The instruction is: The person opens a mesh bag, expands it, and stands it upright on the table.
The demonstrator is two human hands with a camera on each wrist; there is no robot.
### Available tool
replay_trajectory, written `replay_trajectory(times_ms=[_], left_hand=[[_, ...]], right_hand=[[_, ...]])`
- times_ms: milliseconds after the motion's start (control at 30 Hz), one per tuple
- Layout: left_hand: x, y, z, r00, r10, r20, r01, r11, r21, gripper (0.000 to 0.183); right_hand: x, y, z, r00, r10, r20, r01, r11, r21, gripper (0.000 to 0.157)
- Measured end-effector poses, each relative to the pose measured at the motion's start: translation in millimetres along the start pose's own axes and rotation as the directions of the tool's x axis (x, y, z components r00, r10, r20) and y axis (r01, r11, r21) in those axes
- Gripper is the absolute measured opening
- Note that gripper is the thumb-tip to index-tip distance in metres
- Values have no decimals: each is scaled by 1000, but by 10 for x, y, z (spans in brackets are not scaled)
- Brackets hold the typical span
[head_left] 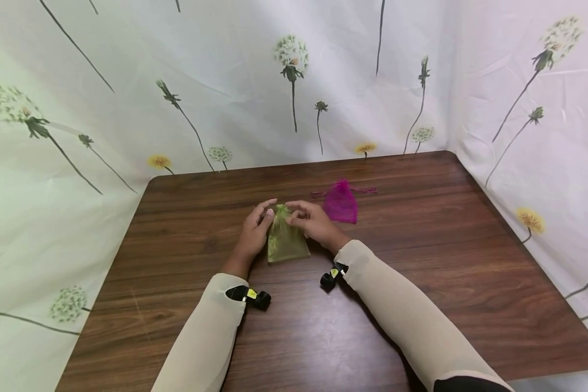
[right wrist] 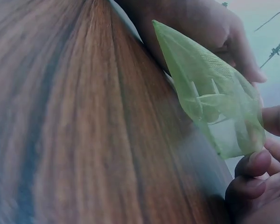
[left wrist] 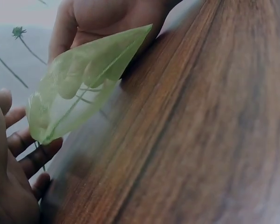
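Note:
A green sheer drawstring bag (head_left: pixel 288 243) sits between the two hands, its gathered neck toward the far side. My left hand (head_left: pixel 256 231) holds the bag's left edge near the neck, and a thin cord shows among its fingers in the left wrist view. On the other side my right hand (head_left: pixel 316 222) pinches the bag near the neck with thumb and fingers. Through the mesh (right wrist: pixel 210 93) pale shapes show in the right wrist view; whether they lie inside or behind, I cannot tell.
A magenta sheer drawstring bag (head_left: pixel 342 204) lies just beyond the right hand, its cords spread sideways. The brown wood-grain table (head_left: pixel 186 310) reaches back to a flower-printed cloth (head_left: pixel 245 98) that hangs behind and along the sides.

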State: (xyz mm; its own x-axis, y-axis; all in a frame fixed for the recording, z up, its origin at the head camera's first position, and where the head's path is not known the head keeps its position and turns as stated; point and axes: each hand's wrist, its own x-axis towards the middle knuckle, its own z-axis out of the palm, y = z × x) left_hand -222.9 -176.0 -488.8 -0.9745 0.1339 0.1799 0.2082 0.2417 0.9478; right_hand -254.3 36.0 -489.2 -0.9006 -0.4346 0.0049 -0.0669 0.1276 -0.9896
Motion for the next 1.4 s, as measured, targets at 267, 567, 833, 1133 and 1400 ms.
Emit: replay_trajectory(times_ms=[267, 567, 833, 1133, 1400], left_hand=[[-3, -18, 40, 1000, -9, -7, 9, 1000, -7, 37], [-28, -31, 90, 999, 31, -9, -31, 999, 20, 32], [-67, -22, 123, 999, 45, -28, -46, 999, -22, 23], [-76, -18, 107, 997, 72, -35, -72, 997, -9, 13], [-60, -18, 117, 994, 86, -65, -85, 996, 17, 10]], right_hand=[[-58, 4, -34, 999, 7, 37, -9, 998, 58, 44], [-145, 17, -59, 997, -10, 78, 5, 998, 65, 47], [-208, 9, -43, 997, 11, 83, -21, 992, 122, 47], [-261, 9, -2, 999, -2, 46, -6, 986, 165, 47], [-267, 29, 2, 996, -75, -54, 83, 984, 158, 32]])
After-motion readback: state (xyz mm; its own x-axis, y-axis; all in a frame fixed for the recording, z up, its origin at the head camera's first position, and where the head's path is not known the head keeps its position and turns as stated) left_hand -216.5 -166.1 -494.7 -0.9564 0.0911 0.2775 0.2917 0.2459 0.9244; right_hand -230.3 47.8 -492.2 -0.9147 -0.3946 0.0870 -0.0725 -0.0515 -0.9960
